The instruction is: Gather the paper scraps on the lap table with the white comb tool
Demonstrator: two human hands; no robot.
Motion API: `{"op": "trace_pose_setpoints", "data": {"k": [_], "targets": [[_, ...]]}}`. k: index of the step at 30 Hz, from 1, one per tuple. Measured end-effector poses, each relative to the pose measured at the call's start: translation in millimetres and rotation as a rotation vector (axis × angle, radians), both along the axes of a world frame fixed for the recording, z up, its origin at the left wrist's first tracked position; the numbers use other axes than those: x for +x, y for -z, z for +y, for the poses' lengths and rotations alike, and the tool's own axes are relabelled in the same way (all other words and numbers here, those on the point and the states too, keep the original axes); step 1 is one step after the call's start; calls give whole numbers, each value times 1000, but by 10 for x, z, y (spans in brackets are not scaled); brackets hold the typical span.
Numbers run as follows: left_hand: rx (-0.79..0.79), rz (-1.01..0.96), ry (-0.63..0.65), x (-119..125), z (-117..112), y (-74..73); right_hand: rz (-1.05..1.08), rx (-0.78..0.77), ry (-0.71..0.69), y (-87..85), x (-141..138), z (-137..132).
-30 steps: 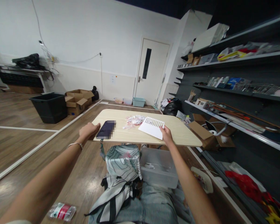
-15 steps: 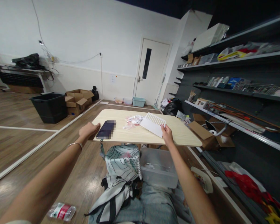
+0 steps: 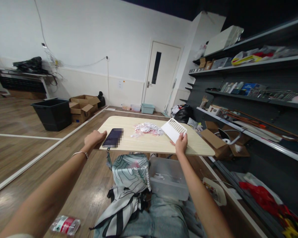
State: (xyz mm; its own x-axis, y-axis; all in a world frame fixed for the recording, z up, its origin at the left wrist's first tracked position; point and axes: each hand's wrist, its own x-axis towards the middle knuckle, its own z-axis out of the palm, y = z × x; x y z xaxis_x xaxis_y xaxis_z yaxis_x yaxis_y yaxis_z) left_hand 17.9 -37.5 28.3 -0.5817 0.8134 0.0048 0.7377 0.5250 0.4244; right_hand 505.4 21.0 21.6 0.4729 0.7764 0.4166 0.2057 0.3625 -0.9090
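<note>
- The right hand (image 3: 181, 144) grasped a white slotted panel (image 3: 173, 131) by its near right edge, over the table (image 3: 129, 145), right of a pile of white scraps (image 3: 148, 128).
- The panel seemed light, thin and fairly stiff; its slotted end was probably weaker, its solid near part the safer hold.
- The left hand (image 3: 93, 139) was beside a smartphone (image 3: 111, 138); whether its fingers clasped the table's edge was unclear.

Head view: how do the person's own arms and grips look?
The left grip and right grip are bare human hands. A thin silvery metallic bracelet rings the left wrist; none shows on the right. Forearms are bare; a whitish lower-left edge may be a sleeve.
</note>
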Motion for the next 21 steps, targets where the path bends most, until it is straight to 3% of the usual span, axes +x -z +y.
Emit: {"op": "trace_pose_setpoints", "data": {"k": [7,21], "targets": [[3,-1,-5,-12,11,24,-38,0,-30,39,1,21],[5,3,-3,15,-13,-2,-86,-41,66,-7,-39,-52]]}}
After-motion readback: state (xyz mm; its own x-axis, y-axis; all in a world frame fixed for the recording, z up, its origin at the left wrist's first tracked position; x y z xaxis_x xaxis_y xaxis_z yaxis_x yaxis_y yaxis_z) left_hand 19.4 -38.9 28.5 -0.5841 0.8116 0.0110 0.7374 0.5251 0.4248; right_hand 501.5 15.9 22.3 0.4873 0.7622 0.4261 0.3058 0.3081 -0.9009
